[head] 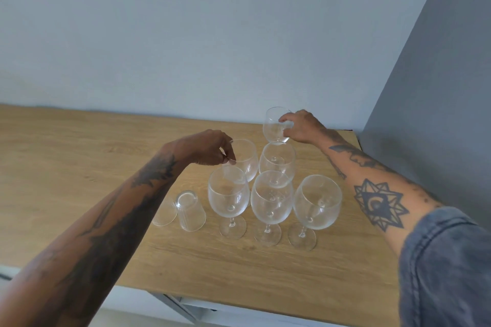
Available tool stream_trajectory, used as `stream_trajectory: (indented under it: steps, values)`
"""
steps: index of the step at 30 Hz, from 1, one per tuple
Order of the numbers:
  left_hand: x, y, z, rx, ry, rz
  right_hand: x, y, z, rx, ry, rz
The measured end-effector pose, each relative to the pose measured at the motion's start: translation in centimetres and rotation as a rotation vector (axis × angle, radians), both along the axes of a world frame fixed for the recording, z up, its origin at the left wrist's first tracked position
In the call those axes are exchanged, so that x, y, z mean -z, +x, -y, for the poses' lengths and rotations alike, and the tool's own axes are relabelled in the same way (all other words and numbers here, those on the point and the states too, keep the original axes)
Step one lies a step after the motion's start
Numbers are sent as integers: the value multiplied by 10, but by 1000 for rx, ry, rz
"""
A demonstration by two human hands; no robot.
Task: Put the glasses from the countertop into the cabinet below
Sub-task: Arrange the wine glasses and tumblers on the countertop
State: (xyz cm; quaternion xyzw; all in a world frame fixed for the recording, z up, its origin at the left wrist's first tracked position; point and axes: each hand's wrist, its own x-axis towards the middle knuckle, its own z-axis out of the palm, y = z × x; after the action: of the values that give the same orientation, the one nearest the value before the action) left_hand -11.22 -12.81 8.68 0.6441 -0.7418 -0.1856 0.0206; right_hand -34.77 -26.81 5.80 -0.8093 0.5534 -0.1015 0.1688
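Several clear wine glasses stand upright in a tight cluster on the wooden countertop (pixel 79 156). My right hand (pixel 300 127) is closed around the bowl of the farthest wine glass (pixel 275 127), near the back right corner. My left hand (pixel 207 147) pinches the rim of the back-left wine glass (pixel 245 160) with its fingertips, just above the front-left wine glass (pixel 228 194). Three more stemmed glasses (pixel 271 200) (pixel 317 202) (pixel 277 160) stand untouched between my arms. Two short tumblers (pixel 191 211) (pixel 164 214) rest upside down at the left, one partly behind my left forearm.
A pale wall (pixel 212 34) runs behind the counter and a grey wall (pixel 430 87) closes it on the right. Below the counter's front edge, part of a white cabinet front (pixel 180 302) shows. The counter stretches bare to the left.
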Motion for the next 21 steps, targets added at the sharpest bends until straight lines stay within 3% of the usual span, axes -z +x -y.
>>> stream_trajectory:
  steps: [6,12,21]
  values:
    - [1,2,-2,-4,-9,-13,10,-4,2,-3,-85,30]
    - [8,8,0,17,-36,-39,6,-67,-34,-17,-75,6]
    - [12,13,8,49,-53,-64,-6,-114,-94,-57,40,-25]
